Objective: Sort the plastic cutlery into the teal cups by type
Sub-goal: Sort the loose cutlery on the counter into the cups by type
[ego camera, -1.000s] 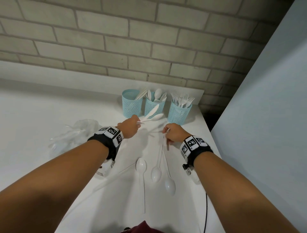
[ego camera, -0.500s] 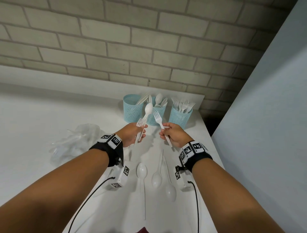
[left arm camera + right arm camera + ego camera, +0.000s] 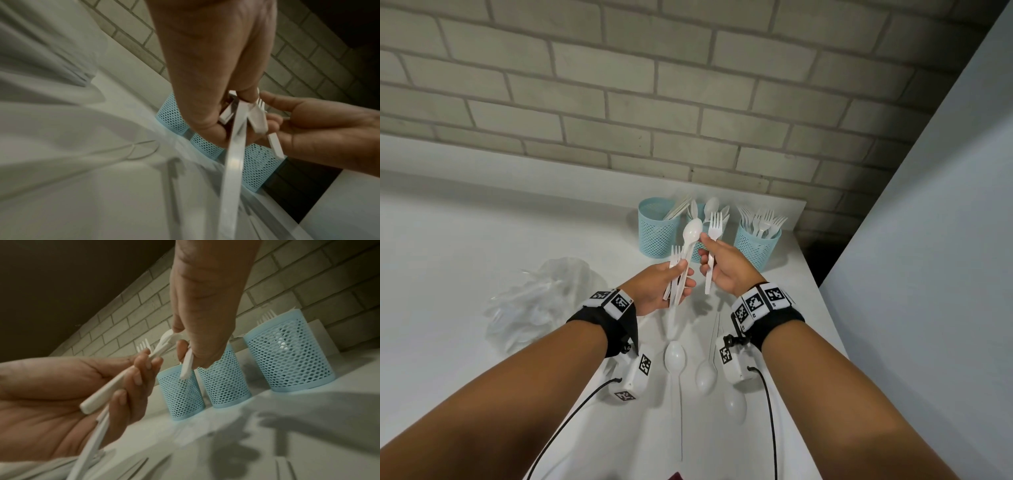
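Lying crumpled on the white counter [image 3: 465, 240], left of everything: a clear plastic bag [image 3: 537, 305], backing onto a pale brick wall [image 3: 619, 85].

No readable text, brand, number or sign anywhere. Only black-and-white square code markers, not decipherable as letters or digits: several on the white band of the left wristband [image 3: 610, 301], several on the white band of the right wristband [image 3: 760, 303], and more on the white camera boxes hanging under the left wrist [image 3: 635, 375] and the right wrist [image 3: 734, 359]. Tiny specks beside some markers too small to read.
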A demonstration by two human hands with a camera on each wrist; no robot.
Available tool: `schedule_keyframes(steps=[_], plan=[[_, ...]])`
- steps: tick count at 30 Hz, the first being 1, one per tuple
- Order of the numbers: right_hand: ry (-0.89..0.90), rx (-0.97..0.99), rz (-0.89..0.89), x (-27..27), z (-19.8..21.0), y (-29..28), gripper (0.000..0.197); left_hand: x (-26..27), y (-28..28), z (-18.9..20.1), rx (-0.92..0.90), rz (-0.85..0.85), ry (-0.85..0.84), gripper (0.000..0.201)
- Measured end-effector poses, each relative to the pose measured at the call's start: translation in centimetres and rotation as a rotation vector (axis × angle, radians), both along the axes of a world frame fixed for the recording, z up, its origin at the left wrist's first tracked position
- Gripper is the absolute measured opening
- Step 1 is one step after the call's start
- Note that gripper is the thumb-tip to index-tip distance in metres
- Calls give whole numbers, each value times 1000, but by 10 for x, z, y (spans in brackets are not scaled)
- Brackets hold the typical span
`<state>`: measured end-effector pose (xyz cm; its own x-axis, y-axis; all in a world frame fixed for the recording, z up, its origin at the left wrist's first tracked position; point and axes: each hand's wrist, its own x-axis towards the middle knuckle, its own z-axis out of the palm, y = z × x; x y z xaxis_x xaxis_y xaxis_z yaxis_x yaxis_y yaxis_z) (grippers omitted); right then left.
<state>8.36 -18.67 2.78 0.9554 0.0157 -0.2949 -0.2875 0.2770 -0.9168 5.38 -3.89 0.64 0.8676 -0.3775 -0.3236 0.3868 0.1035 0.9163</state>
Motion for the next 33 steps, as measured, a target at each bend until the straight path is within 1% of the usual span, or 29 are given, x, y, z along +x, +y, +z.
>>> schedule_keyframes(steps=[4,7,10,13,16,20,23,25,26,28,31,33], plan=[[-40,1,50,1,-2,2,2,-2,-2,-2,24,29,-8,35],[-58,-48,102,1,-5,3,9,-3,-2,-3,26,24,-13,36],[-56,-63,144,1,-6,6,13,-4,-3,-2,-22,20,-25,37],[-42,-72,136,1,-7,8,12,-4,-4,-1,-85,19,-33,39],[-14,-62,91,3,-10,9,13,-4,-4,-2,-130,61,-33,43],[18,-104,43,8,-12,9,12,0,-4,-4,-154,108,-36,47],[25,-131,40,9,-12,13,16,2,-7,-6,-159,168,-38,42],[24,-152,57,9,-13,18,9,4,-9,-6,-159,233,-47,34],[11,-167,80,8,-14,21,6,5,-11,-5,-160,263,-53,32],[-35,-200,115,8,-16,26,8,6,-13,-4,-158,305,-64,31],[-144,-237,52,8,-16,30,19,9,-12,-8,-133,319,-57,32],[-213,-264,35,9,-12,29,18,9,-10,-10,-102,289,-70,36]])
